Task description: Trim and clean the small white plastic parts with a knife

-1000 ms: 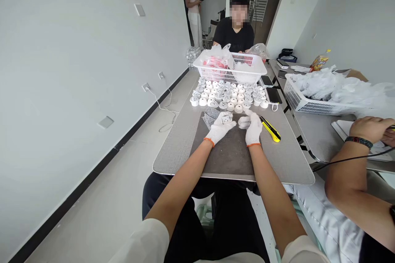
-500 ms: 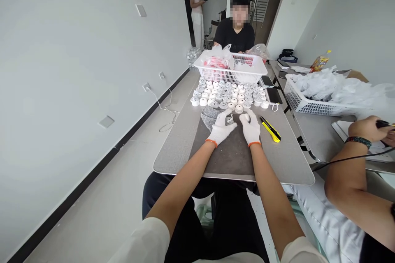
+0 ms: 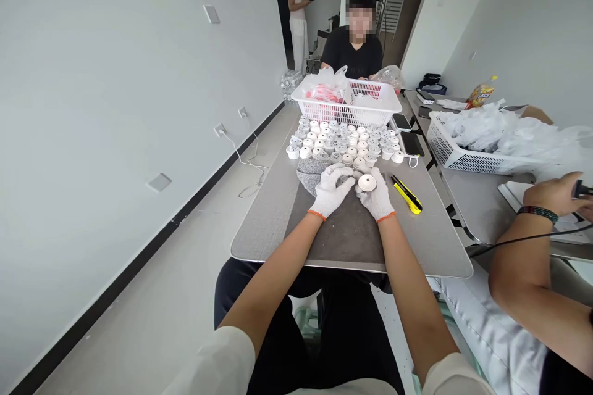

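Both hands wear white knit gloves with orange cuffs, above a dark mat (image 3: pixel 345 231) on the table. My right hand (image 3: pixel 377 197) holds a round white part (image 3: pixel 367 182), its flat face with a small centre hole turned up. Just left of it, my left hand (image 3: pixel 330 190) has its fingers curled, with thumb and forefinger apart near the part; nothing shows clearly between them. A grey cloth (image 3: pixel 308 176) lies partly beneath my left hand. Rows of white round parts (image 3: pixel 306 152) stand beyond the hands.
A yellow utility knife (image 3: pixel 406 194) lies right of my right hand. Behind the rows are a white basket (image 3: pixel 370 116) with bags and two phones (image 3: pixel 411 144). A second basket (image 3: pixel 482 160) stands on the right table, near another person's arm (image 3: pixel 523 253). A person sits opposite; another stands behind.
The white part in my right hand now faces up and shows fully. My left hand no longer visibly holds the round piece seen in it before. The neighbour's hand has shifted slightly.
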{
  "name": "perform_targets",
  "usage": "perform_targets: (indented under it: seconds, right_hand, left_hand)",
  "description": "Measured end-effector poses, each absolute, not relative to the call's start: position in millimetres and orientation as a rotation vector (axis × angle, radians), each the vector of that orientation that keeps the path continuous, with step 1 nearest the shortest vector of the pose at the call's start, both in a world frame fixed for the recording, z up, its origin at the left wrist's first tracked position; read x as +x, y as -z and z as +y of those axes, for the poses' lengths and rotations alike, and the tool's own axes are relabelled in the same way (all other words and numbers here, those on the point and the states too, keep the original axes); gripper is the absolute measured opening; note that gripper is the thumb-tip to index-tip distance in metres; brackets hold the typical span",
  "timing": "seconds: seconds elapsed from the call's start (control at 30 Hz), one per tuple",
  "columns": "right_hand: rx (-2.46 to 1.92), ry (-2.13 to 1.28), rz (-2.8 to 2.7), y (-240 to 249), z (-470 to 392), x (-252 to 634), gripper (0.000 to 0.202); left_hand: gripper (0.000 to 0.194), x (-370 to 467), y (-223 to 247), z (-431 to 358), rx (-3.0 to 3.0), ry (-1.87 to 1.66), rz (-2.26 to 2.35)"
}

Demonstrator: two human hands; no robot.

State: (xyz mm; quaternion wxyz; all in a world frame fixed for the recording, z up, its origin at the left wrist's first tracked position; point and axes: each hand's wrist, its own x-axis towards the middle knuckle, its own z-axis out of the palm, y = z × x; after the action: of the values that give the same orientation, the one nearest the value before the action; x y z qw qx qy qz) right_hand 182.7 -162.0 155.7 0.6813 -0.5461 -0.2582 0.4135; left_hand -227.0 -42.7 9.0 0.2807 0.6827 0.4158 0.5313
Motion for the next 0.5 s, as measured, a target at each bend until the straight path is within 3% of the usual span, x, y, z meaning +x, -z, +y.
perform_targets:
  seconds: [0.1,0.2,0.27,0.4,0.5]
  right_hand:
    - [-1.161,-1.017,-0.66,-153,-162,170,0.078]
    - [-1.001,-1.044,-0.909,-137,-156,195,0.043]
    - [-0.956,-1.029,-1.104,-131,-156,220,0.036]
    - [-1.091,-1.096,-1.25,-135,-160,223,0.048]
    - [-1.118,-1.257,-1.209,-122,-147,133,0.055]
  left_hand:
    - [0.006,-227,-12,-44,1.827,-1.408,1.115]
    - [0.01,-227,-16,-46,1.828,-1.383,1.145]
    - [0.013,-229,-19,-48,1.796,-1.375,1.19]
    - [0.022,-234,-22,-50,1.655,-1.345,1.178]
    - [0.026,-236,-21,-48,1.545,-1.35,1.252]
